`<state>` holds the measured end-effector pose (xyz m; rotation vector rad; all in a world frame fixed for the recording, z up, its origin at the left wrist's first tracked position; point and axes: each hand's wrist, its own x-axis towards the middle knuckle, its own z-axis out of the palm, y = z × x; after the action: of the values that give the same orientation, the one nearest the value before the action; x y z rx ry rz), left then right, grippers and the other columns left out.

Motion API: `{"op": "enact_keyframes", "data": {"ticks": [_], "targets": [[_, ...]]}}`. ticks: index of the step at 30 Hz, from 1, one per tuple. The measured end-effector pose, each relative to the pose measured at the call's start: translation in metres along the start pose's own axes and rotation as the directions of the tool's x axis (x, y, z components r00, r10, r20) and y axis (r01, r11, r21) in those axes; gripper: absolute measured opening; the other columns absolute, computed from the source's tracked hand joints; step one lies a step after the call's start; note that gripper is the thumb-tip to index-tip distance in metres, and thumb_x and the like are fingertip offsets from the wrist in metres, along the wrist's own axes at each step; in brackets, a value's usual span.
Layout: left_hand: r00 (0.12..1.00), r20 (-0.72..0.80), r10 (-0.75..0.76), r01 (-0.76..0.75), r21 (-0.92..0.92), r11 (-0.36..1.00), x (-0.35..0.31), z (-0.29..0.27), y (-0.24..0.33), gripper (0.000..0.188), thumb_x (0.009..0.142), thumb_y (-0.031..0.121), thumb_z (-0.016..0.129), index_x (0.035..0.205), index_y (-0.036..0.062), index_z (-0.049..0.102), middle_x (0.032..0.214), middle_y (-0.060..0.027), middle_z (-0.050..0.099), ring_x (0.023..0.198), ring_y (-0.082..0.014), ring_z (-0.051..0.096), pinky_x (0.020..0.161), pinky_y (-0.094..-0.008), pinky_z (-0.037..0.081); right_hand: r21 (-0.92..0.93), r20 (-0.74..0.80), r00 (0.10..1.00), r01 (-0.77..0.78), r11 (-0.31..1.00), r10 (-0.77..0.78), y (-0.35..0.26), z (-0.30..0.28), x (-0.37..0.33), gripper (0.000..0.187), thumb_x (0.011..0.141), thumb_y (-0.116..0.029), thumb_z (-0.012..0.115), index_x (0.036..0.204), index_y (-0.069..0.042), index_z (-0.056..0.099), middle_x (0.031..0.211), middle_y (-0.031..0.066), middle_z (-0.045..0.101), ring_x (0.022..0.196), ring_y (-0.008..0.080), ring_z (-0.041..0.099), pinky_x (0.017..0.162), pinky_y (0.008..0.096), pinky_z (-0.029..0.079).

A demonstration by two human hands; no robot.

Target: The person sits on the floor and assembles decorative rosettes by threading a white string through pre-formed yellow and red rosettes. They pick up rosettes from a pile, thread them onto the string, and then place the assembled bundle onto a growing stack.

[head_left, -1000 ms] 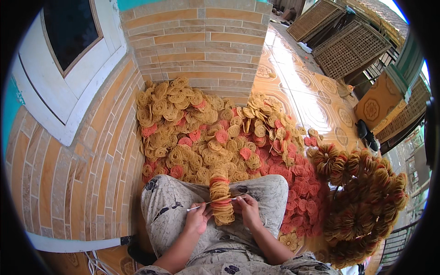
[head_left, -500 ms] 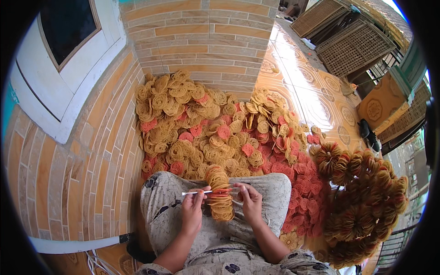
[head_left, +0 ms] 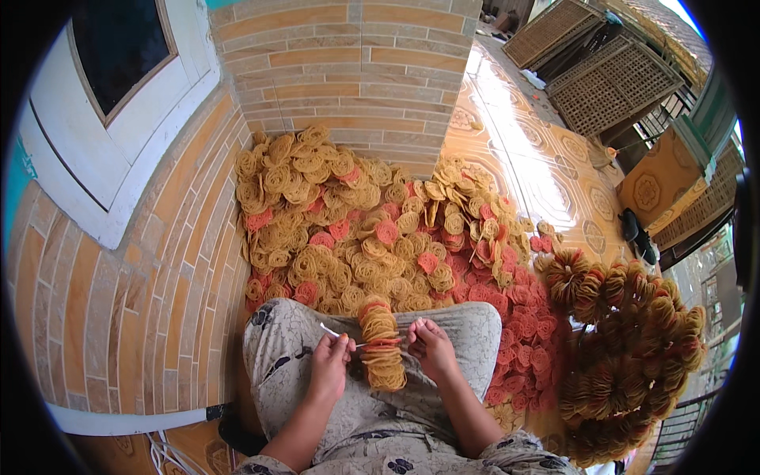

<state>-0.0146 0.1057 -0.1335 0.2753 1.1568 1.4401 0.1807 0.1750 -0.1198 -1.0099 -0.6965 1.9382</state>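
A stack of thin, round, lacy discs that look like dried noodle nests (head_left: 381, 360), mostly yellow with some orange, lies across my lap between my hands. A thin white strip (head_left: 328, 330) sticks out above my left hand (head_left: 328, 366), whose fingers are closed on it left of the stack. From there a thin line runs to the stack's middle. On the other side, my right hand (head_left: 431, 350) is closed in a pinch, with a thin strand leading from it to the stack. Where the strand crosses the stack is partly hidden.
Beyond my knees, a large heap of loose yellow discs (head_left: 317, 214) fills the wall corner. Orange-red discs (head_left: 526, 336) lie to its right. Finished-looking bundles (head_left: 625, 348) are piled at far right. Brick-patterned walls (head_left: 332, 71) and a white door (head_left: 119, 150) bound the left.
The stack has shifted slightly down toward me. My left hand has moved slightly down, and the white strip now slants upward. My right hand is more tightly curled.
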Motion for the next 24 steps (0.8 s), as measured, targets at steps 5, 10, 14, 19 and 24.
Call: {"op": "enact_keyframes", "data": {"ticks": [5,10,14,19,24], "targets": [[0.524,0.737,0.427,-0.851,0.476,0.222,-0.015,0.031,0.055,0.012,0.085,0.002,0.066,0.094,0.0025,0.057,0.087,-0.0095,0.067,0.089,-0.0227,0.067,0.079,-0.0354,0.053,-0.362,0.364,0.916,0.305,0.881,-0.168,-0.034,0.020,-0.008,0.026,0.102,-0.022,0.048,0.093,-0.002,0.062,0.086,0.0027,0.065,0.083,0.0092,0.060,0.077,0.0244,0.048],[0.301,0.921,0.245,-0.952,0.306,0.019,-0.009,0.050,0.080,0.013,0.085,0.009,0.068,0.093,0.0032,0.060,0.085,-0.0086,0.067,0.083,-0.0229,0.067,0.074,-0.0337,0.053,-0.416,0.328,0.945,0.144,0.898,0.000,-0.034,0.040,0.008,0.024,0.100,-0.019,0.052,0.096,0.002,0.062,0.088,0.0051,0.065,0.083,0.0134,0.061,0.075,0.0270,0.050],[0.886,0.461,0.040,-0.381,0.679,0.627,0.004,0.040,0.090,0.010,0.091,0.006,0.063,0.092,-0.0018,0.057,0.079,-0.0064,0.069,0.071,-0.0076,0.063,0.063,-0.0233,0.049,-0.619,0.367,0.841,0.540,0.570,-0.398,-0.020,0.043,-0.003,0.012,0.092,-0.008,0.062,0.093,0.002,0.068,0.090,0.0063,0.061,0.086,0.0156,0.059,0.074,0.0280,0.049],[0.879,0.474,-0.053,-0.379,0.760,0.527,0.000,0.033,0.095,0.011,0.087,0.005,0.067,0.093,-0.0025,0.061,0.075,-0.0049,0.067,0.070,-0.0077,0.062,0.063,-0.0236,0.049,-0.695,0.445,0.741,0.640,0.329,-0.503,-0.022,0.053,-0.021,0.013,0.084,0.000,0.067,0.096,-0.003,0.070,0.087,0.0098,0.060,0.081,0.0207,0.058,0.072,0.0301,0.047],[0.876,0.482,-0.038,-0.379,0.733,0.565,-0.005,0.035,0.096,0.013,0.085,0.005,0.070,0.095,-0.0025,0.066,0.080,-0.0050,0.070,0.070,-0.0068,0.062,0.062,-0.0233,0.050,-0.648,0.455,0.672,0.700,0.300,-0.585,-0.036,0.059,-0.010,0.010,0.085,-0.001,0.066,0.094,-0.002,0.068,0.088,0.0111,0.060,0.079,0.0224,0.059,0.069,0.0321,0.048]]}}
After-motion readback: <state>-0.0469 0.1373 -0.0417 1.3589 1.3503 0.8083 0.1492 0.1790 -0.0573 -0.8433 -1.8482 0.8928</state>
